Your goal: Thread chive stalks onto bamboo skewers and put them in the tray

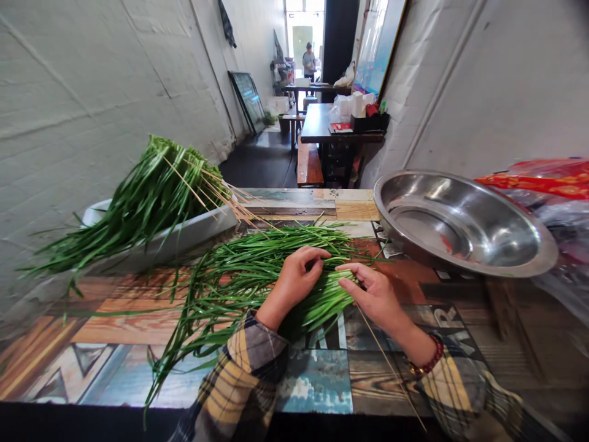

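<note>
A loose pile of long green chives (248, 270) lies across the patterned table (115, 325) in front of me. My left hand (297, 279) rests on the pile with its fingers curled, pinching a few stalks near their cut ends. My right hand (375, 294) is beside it, fingers closed on a thin bamboo skewer (391, 365) that runs back toward my right sleeve, its tip at the chive ends. Both hands nearly touch over the stalk ends.
A white tray (193, 230) at the left holds skewered chive bundles (147, 196). A large steel bowl (460, 224) stands at the right, with red and clear plastic bags (552, 202) behind it. Beyond are dark tables, a bench, and a person standing far off.
</note>
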The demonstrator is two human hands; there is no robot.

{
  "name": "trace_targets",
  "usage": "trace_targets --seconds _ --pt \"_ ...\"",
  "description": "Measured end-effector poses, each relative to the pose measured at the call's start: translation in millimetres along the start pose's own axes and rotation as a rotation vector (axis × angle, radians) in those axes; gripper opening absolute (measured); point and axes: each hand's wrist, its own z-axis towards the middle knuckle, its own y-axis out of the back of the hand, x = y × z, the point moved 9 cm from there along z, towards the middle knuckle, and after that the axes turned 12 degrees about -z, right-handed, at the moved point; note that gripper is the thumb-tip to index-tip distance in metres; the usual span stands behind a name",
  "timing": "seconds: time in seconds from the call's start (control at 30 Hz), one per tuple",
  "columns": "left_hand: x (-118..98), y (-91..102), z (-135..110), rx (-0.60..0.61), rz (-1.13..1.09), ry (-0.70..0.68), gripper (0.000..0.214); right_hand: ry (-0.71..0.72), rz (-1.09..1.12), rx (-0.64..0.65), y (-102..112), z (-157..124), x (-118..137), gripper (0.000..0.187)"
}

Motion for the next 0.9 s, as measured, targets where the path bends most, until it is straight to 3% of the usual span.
trace_targets --seconds 0.27,0.5,0.9 --pt "-4 -8.1 -2 0.072 -0.040 0.017 0.011 -0.002 0.099 -0.013 0 1 -5 0.026" --pt "-9 2.4 -1 -0.049 0.000 -0.039 0.012 0.008 0.043 -0.040 4 0 -1 0.024" --pt "-6 -7.2 -2 0.015 -0.063 -0.003 0.014 0.031 0.065 -0.048 4 0 0 0.023"
